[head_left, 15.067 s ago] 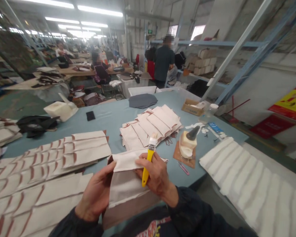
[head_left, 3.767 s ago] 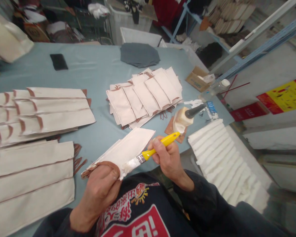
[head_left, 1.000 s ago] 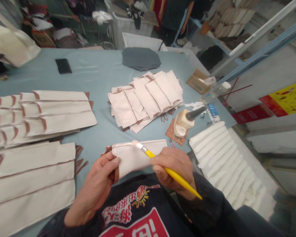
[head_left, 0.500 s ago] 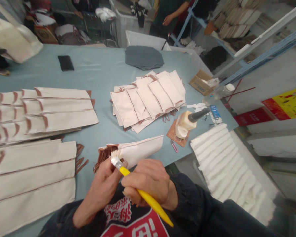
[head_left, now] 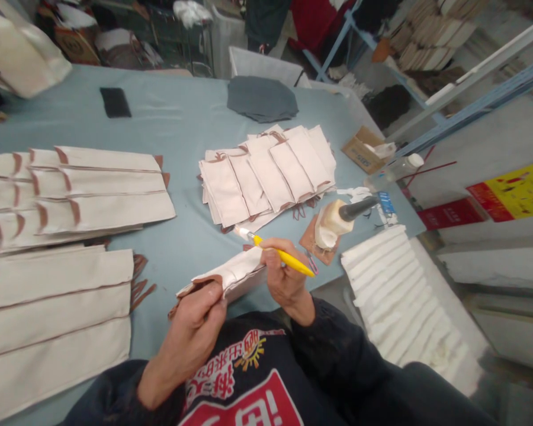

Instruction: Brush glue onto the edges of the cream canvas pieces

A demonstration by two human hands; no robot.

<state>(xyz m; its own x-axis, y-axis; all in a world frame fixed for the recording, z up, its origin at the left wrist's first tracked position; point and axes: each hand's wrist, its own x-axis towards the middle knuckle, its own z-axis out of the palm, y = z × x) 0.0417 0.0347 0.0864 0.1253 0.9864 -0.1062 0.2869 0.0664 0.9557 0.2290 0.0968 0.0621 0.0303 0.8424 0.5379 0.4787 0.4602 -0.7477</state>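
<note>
We are looking down on a wide blue-grey table point(head_left: 177, 124) that is carrying everything here. Long cream panels point(head_left: 57, 296) with brown tabs are lying in overlapping rows across its left side, and a bank of white padding strips point(head_left: 395, 290) is running off past its right corner. A fanned stack of cream pouches point(head_left: 266, 174) is sitting mid-table, with a grey fabric pile point(head_left: 261, 99) beyond it near the far edge.

We are holding the folded cream piece point(head_left: 231, 275) just above the near edge of the table, slanting up to the right, between our two hands. Our left hand point(head_left: 199, 313) is pinching its lower, brown-trimmed end, thumb and fingers closed on the cloth. Our right hand point(head_left: 284, 272) is meeting its upper end and is curled tight around the yellow brush point(head_left: 284, 257). The bristles are pointing up and left toward the fanned stack, clear of the cloth, and the handle's tail is pointing right.

A cream glue bottle point(head_left: 333, 222) with a dark nozzle is leaning on a brown mat just beside the right hand. A small cardboard box point(head_left: 364, 151) is sitting at the right edge.
</note>
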